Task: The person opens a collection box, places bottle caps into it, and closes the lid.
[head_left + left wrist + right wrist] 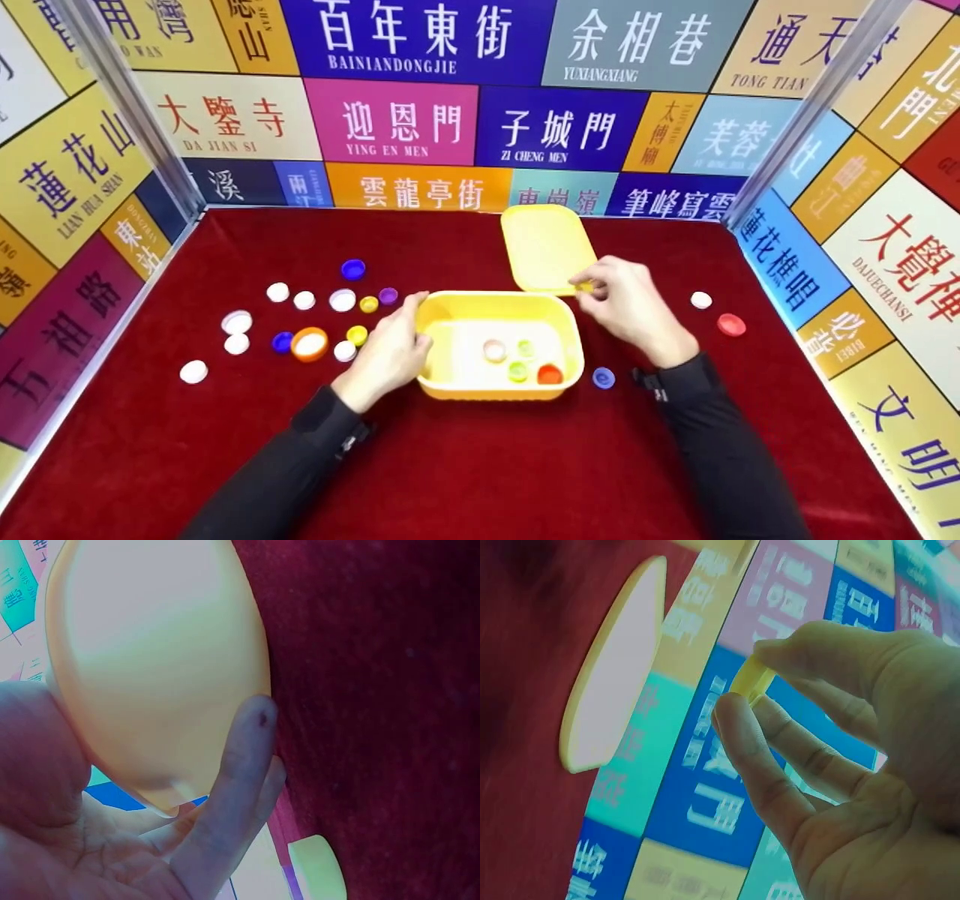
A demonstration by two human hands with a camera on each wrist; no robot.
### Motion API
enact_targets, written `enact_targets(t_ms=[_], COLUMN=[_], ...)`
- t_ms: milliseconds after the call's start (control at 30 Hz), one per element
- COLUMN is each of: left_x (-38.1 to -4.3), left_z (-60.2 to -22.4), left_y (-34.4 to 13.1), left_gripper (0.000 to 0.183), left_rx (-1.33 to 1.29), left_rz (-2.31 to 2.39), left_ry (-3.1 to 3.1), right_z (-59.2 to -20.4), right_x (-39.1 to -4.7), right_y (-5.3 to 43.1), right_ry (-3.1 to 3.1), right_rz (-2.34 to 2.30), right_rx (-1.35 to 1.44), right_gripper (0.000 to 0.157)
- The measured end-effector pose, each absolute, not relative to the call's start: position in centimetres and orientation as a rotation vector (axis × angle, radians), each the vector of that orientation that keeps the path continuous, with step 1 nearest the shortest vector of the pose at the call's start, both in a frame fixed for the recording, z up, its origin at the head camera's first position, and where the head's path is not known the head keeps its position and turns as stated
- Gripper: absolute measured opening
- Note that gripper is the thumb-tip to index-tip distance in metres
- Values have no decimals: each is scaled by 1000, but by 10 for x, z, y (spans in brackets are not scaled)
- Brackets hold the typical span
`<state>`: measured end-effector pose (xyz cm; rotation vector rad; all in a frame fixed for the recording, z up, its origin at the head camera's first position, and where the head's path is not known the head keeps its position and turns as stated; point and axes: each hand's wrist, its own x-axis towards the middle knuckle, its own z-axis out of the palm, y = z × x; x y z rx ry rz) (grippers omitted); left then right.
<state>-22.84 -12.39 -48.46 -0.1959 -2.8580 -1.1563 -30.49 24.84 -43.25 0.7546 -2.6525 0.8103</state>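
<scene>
A yellow plastic box [501,391] stands on the red cloth, with several small caps inside, among them a red cap [550,374] and a green cap [517,371]. My left hand [388,352] grips the box's left end; in the left wrist view its fingers lie against the box wall [150,682]. Between thumb and fingertip, my right hand [840,727] pinches a small yellow bottle cap [751,679]. In the head view this right hand [628,307] is right of the box, in front of the near corner of the flat yellow lid [547,247].
Left of the box lie several loose caps, including an orange cap [310,344], a blue cap [353,270] and a white cap [193,372]. To the right are a blue cap [603,378], a white cap [701,300] and a red cap [731,325]. Printed panels [401,124] enclose the table.
</scene>
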Motion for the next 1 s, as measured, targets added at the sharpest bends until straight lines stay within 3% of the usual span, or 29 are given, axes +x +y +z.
enact_targets(t_ms=[400,1000], left_x=[-229,-230], left_z=[-485,-486], left_y=[-123,-125], left_gripper=[69,68], left_rx=[-196,-214], left_rz=[-1157,-1145], left_ry=[-2855,-2847], right_z=[-451,-453], right_x=[-285,-280], right_y=[206,204], right_ry=[-2684,-2721], right_rz=[609,516], right_rx=[1154,1207], right_gripper=[22,19])
